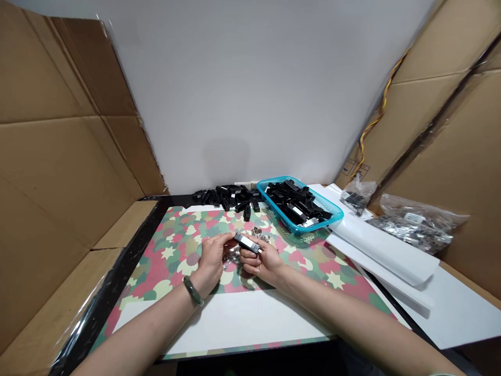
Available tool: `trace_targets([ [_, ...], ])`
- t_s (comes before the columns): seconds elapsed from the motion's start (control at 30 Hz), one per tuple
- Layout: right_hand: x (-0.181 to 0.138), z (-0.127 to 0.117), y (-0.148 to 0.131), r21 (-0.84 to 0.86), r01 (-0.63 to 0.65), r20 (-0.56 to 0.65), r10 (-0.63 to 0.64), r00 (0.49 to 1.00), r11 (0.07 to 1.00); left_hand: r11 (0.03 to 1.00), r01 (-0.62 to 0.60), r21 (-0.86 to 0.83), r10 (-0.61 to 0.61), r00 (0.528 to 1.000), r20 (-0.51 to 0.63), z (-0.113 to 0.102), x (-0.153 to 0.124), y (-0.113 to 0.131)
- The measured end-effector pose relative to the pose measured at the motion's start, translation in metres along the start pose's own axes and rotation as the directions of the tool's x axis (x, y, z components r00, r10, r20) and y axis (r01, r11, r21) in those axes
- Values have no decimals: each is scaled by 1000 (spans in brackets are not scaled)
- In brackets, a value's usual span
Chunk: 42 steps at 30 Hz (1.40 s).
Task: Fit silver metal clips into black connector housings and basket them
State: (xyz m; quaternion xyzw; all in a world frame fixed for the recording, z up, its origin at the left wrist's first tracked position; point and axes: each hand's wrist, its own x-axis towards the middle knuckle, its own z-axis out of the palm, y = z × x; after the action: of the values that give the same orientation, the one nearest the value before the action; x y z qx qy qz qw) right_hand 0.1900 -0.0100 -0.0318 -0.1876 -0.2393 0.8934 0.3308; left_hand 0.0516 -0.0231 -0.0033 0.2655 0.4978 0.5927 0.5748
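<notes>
Between my two hands is a small black oblong plastic part (246,242) with a pale strip along its face. My left hand (212,257) pinches its left end between thumb and fingers. Curled under and around the right end are the fingers of my right hand (263,261). Small shiny metal pieces (232,255) lie on the mat just below and behind my hands, partly hidden by them. A pile of similar black parts (229,197) lies beyond, along the wall.
A blue plastic basket (287,222) full of black parts stands at the back right. Clear bags of parts (415,230) and rolled white sheets (385,253) lie right of it. Cardboard walls (70,172) flank the camouflage-patterned mat (168,266); white paper (242,318) covers its near edge.
</notes>
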Motion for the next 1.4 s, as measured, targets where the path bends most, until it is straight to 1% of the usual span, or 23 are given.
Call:
trace_targets([
  [0.23,-1,-1,-6,14,58,1,-58,998,998,994,-114,1,113,987,117,-5,9,-4],
  [0.37,-1,-1,-10,-29,100,-24,-101,995,995,988,-139,61,131,984,121,-7,13,-2],
  [0.43,-1,2,-13,-101,187,-68,-195,979,977,985,-143,99,130,984,119,-9,15,-1],
  [0.5,-5,7,-20,-254,322,-134,-362,922,912,983,-143,118,130,985,114,-12,18,0],
  [0.53,-9,10,-27,-369,387,-154,-467,871,845,982,-150,118,138,985,102,-14,20,0],
  [0.57,-14,12,-36,-508,436,-149,-575,805,743,979,-162,122,152,984,90,-16,23,1],
  [0.6,-21,14,-49,-653,468,-108,-685,721,596,975,-174,135,165,983,80,-18,26,1],
  [0.63,-30,15,-63,-792,458,-26,-772,634,404,972,-181,146,172,982,72,-20,28,1],
  [0.67,-39,15,-78,-898,405,74,-848,525,173,970,-188,155,181,982,60,-21,31,1],
  [0.7,-47,13,-94,-949,313,178,-897,405,-47,965,-199,169,193,980,51,-22,33,2],
  [0.73,-55,9,-110,-961,191,251,-917,309,-198,961,-204,186,197,979,54,-23,35,2],
  [0.77,-61,3,-124,-958,67,286,-917,278,-278,957,-213,198,206,977,54,-22,36,3],
  [0.8,-65,-4,-137,-954,-39,274,-917,290,-298,952,-220,212,212,975,60,-21,37,4],
  [0.9,-66,-27,-158,-945,-248,103,-912,397,-215,933,-232,276,215,972,90,-14,42,8],
  [0.93,-65,-33,-160,-933,-298,63,-908,415,-201,921,-246,303,224,969,105,-12,46,9],
  [1.03,-61,-44,-157,-881,-416,27,-900,435,-227,857,-349,379,302,936,178,-5,65,13],
  [1.1,-61,-47,-152,-843,-463,51,-898,436,-273,770,-431,471,351,902,251,-2,82,16],
  [1.13,-61,-48,-150,-831,-470,77,-898,433,-298,685,-488,540,404,872,277,1,92,17],
  [1.17,-61,-48,-147,-824,-463,115,-897,427,-326,551,-543,634,476,828,296,4,102,20],
  [1.2,-61,-48,-145,-824,-441,162,-895,416,-355,389,-562,730,560,773,297,8,111,22],
  [1.23,-60,-48,-143,-827,-411,212,-891,403,-382,326,-556,765,586,753,298,13,121,24],
  [1.33,-58,-48,-137,-831,-316,336,-866,371,-458,229,-523,821,628,724,285,29,146,28],
  [1.4,-57,-47,-133,-829,-260,385,-843,376,-495,188,-494,849,638,718,277,39,158,28],
])
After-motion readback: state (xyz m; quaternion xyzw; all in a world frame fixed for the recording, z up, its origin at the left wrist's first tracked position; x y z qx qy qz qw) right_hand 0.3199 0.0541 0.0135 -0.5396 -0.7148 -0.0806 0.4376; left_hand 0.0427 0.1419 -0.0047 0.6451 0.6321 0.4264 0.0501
